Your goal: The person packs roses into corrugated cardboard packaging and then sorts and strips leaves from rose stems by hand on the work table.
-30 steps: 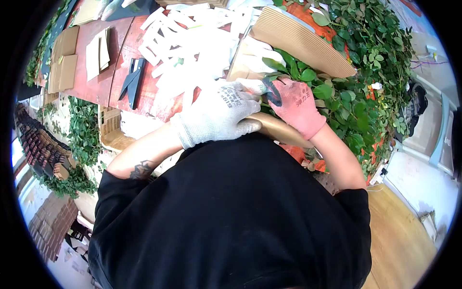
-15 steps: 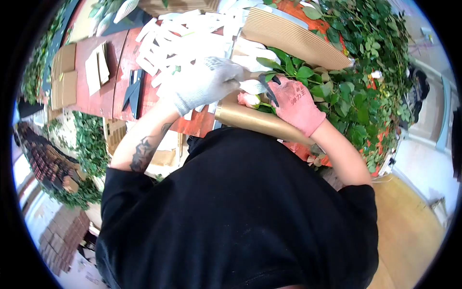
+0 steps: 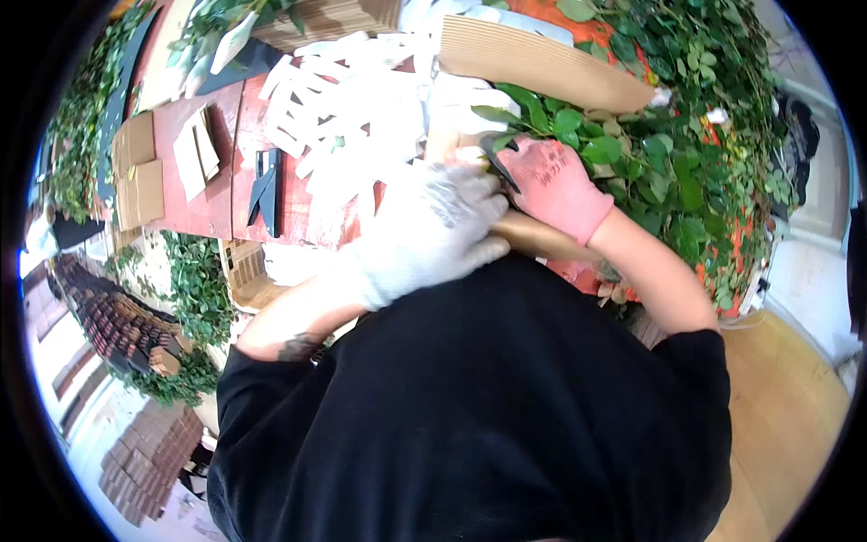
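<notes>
My left hand (image 3: 438, 226), in a white glove with grey print, lies over flower heads at the near side of a corrugated cardboard wrap (image 3: 542, 63). Its fingers are curled, and what they grip is hidden. My right hand (image 3: 555, 185) wears a pink glove with dark fingertips, closed at the flowers just below their heads. White-netted flower heads (image 3: 470, 104) rest inside the wrap, with green leaves (image 3: 578, 126) to their right. A gold-brown edge of the wrap (image 3: 537, 237) shows under both hands.
White strips (image 3: 334, 99) are heaped on the red table (image 3: 226, 194). Left of them lie a black stapler-like tool (image 3: 265, 194), pale card pieces (image 3: 196, 154) and folded cardboard (image 3: 137, 172). Leafy stems (image 3: 695, 135) crowd the right side. More netted flowers (image 3: 233, 45) are at the upper left.
My left hand first lifted away to the upper left, uncovering a pink rose, then came back down over the flowers. My right hand stayed near the same spot. The whole view shifted slightly.
</notes>
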A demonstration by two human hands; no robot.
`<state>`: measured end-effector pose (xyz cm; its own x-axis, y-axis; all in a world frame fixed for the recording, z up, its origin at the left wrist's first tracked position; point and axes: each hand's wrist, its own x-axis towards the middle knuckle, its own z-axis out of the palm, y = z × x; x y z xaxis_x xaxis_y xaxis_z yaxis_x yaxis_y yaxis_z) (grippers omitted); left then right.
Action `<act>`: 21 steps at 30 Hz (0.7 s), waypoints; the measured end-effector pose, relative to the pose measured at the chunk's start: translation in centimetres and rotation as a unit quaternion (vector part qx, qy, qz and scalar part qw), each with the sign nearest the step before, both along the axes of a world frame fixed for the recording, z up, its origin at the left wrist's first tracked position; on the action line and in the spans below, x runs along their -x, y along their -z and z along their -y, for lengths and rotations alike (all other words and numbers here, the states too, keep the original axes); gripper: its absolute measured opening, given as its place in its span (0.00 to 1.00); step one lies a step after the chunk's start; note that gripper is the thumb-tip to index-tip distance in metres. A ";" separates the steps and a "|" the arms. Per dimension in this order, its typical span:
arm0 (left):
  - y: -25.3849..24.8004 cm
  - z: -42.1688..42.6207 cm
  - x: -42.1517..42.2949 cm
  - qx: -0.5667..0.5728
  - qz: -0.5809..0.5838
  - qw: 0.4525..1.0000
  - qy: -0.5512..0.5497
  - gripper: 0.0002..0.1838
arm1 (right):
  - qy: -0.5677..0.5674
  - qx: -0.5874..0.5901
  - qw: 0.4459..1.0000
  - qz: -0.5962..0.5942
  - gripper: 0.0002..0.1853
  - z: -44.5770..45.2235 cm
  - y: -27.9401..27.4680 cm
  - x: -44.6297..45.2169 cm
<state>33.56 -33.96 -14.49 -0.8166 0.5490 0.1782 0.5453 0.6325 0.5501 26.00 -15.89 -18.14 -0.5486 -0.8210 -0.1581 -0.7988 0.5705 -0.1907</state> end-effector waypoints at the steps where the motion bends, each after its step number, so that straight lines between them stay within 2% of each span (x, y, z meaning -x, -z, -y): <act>1: 0.9 -0.8 -0.6 -0.017 0.024 0.998 -0.046 0.15 | 0.013 -0.006 1.000 0.009 0.07 -0.1 -0.2 -0.1; 7: 0.8 0.1 -0.6 0.031 0.107 0.993 -0.026 0.19 | 0.012 -0.017 1.000 -0.018 0.09 -0.5 -0.9 -0.3; 9: 0.5 1.0 0.3 0.006 0.193 0.981 0.009 0.17 | 0.011 -0.008 1.000 -0.009 0.11 -0.6 -0.2 0.0; 11: 2.8 2.7 1.4 -0.136 0.124 0.979 -0.090 0.16 | 0.010 -0.006 1.000 -0.008 0.11 -0.5 -0.1 0.1; 13: 1.8 4.4 3.1 -0.029 0.120 0.983 -0.135 0.17 | 0.012 -0.007 1.000 -0.002 0.12 -0.6 0.0 -0.3; 16: 2.0 3.9 3.8 0.031 0.146 0.985 -0.091 0.16 | 0.007 0.009 0.999 -0.032 0.11 -0.4 -0.1 -0.1; 19: 3.1 3.6 4.2 0.043 0.137 0.986 -0.087 0.16 | 0.010 0.025 0.998 -0.057 0.10 -0.3 -0.3 -0.1; 21: 4.6 3.7 4.4 0.014 0.127 0.989 -0.068 0.15 | 0.048 -0.090 0.993 0.059 0.17 0.2 -1.2 0.0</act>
